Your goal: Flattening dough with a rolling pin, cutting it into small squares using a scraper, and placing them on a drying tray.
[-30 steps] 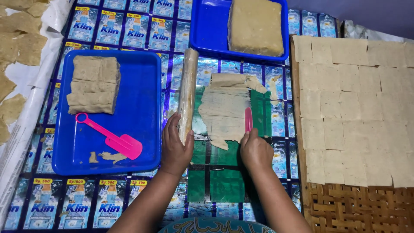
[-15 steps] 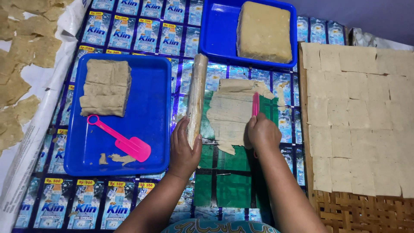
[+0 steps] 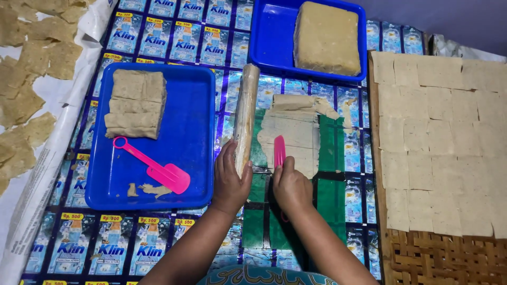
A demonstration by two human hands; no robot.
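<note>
My left hand (image 3: 231, 179) rests on the near end of a long dough-coated rolling pin (image 3: 246, 113) lying lengthwise on the mat. My right hand (image 3: 291, 186) grips a small pink scraper (image 3: 279, 151) whose blade points away from me onto a thin, flattened sheet of beige dough (image 3: 293, 129). The sheet lies on a green plastic patch (image 3: 330, 184) and its far edge is torn and folded.
A blue tray (image 3: 185, 153) at left holds stacked dough slabs (image 3: 136, 103) and a pink spatula (image 3: 153, 166). A second blue tray (image 3: 272, 37) at the back holds a large dough block (image 3: 327, 37). Cut dough squares (image 3: 443, 142) cover a woven tray at right; dried pieces (image 3: 29, 79) lie at left.
My right hand with the pink scraper has shifted leftward across the dough sheet, from its right edge to near the middle. My left hand stays on the rolling pin.
</note>
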